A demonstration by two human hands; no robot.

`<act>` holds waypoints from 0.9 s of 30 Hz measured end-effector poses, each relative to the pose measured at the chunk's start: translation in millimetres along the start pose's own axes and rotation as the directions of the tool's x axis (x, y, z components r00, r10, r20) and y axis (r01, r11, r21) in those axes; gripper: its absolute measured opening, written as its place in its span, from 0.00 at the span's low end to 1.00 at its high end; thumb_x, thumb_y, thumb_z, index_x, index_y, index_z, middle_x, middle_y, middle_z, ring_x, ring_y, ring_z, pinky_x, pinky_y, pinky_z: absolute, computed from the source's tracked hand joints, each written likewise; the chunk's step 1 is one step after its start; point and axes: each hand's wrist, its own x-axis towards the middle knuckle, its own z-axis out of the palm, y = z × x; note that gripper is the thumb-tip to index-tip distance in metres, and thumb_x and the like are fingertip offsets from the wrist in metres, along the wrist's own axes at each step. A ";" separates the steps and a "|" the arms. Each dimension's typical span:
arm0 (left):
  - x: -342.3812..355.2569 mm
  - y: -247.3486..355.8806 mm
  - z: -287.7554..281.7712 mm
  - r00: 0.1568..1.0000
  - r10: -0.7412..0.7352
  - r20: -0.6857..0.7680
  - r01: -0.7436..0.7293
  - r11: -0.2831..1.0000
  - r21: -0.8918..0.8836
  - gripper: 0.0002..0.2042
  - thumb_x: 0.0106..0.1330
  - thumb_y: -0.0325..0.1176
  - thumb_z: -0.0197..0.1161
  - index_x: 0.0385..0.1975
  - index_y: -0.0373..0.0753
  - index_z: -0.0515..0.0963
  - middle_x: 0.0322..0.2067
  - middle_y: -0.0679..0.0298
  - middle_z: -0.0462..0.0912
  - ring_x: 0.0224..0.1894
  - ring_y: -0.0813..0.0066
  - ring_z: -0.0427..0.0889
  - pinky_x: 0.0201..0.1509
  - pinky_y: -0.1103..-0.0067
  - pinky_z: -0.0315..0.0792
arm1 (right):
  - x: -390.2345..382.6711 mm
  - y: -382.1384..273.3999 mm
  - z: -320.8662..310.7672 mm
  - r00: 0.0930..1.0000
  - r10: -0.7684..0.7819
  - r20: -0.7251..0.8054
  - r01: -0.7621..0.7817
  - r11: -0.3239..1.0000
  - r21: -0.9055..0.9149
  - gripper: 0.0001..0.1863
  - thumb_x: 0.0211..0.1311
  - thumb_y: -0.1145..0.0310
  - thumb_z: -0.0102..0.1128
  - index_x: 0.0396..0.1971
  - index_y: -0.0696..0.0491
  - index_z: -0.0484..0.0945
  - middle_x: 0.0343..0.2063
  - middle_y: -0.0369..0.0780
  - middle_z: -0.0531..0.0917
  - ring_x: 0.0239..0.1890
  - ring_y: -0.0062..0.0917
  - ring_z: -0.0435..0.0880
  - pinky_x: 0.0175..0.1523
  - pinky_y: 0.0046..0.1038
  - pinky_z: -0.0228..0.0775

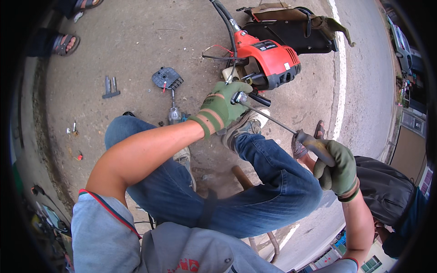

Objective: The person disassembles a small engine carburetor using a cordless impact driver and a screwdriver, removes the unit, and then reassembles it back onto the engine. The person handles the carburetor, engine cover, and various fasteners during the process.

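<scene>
My right hand (340, 167), in a green work glove, is wrapped round the handle of a long screwdriver (314, 146). The screwdriver's shaft slants up and left, and its tip meets a small black-and-silver part (239, 97). That part sits in the closed fingers of my left hand (221, 108), also gloved in green. Just beyond is a red and black small engine (271, 59) with its near-left side uncovered. A thin cable runs down from its shaft end toward my left fingers. My left hand hides how the part joins the cable.
A grey plastic cover (167, 78) lies left of the engine, above a power driver (174, 114). Farther left is a T-handled tool set (110, 87). A black padded backpack frame (291, 34) lies behind the engine. Another person's sandalled foot (67, 45) stands far left; someone sits at right.
</scene>
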 end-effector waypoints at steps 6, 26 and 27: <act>-0.5 0.5 -0.2 0.997 -0.057 0.055 0.059 0.998 -0.036 0.19 0.61 0.25 0.73 0.54 0.37 0.83 0.47 0.58 0.89 0.47 0.73 0.87 0.53 0.75 0.81 | 3.2 12.6 21.9 0.780 -0.560 -0.279 0.500 0.826 -0.261 0.27 0.72 0.68 0.66 0.66 0.63 0.72 0.45 0.44 0.88 0.42 0.22 0.86 0.46 0.25 0.81; -0.6 6.4 -4.3 0.999 0.026 0.024 -0.027 0.999 0.032 0.18 0.62 0.25 0.71 0.53 0.36 0.84 0.47 0.57 0.89 0.48 0.72 0.87 0.55 0.74 0.80 | 15.3 32.8 2.3 0.989 0.145 -0.040 -0.097 0.816 0.570 0.38 0.85 0.43 0.30 0.57 0.61 0.82 0.15 0.38 0.80 0.08 0.21 0.72 0.19 0.18 0.62; -1.6 9.8 -6.4 0.999 0.034 0.015 -0.035 0.997 0.075 0.18 0.62 0.25 0.71 0.53 0.36 0.84 0.47 0.57 0.89 0.48 0.73 0.87 0.54 0.74 0.80 | 12.1 28.3 0.8 0.994 0.105 -0.026 -0.079 0.866 0.495 0.35 0.85 0.45 0.35 0.58 0.62 0.81 0.22 0.40 0.83 0.12 0.21 0.76 0.23 0.19 0.67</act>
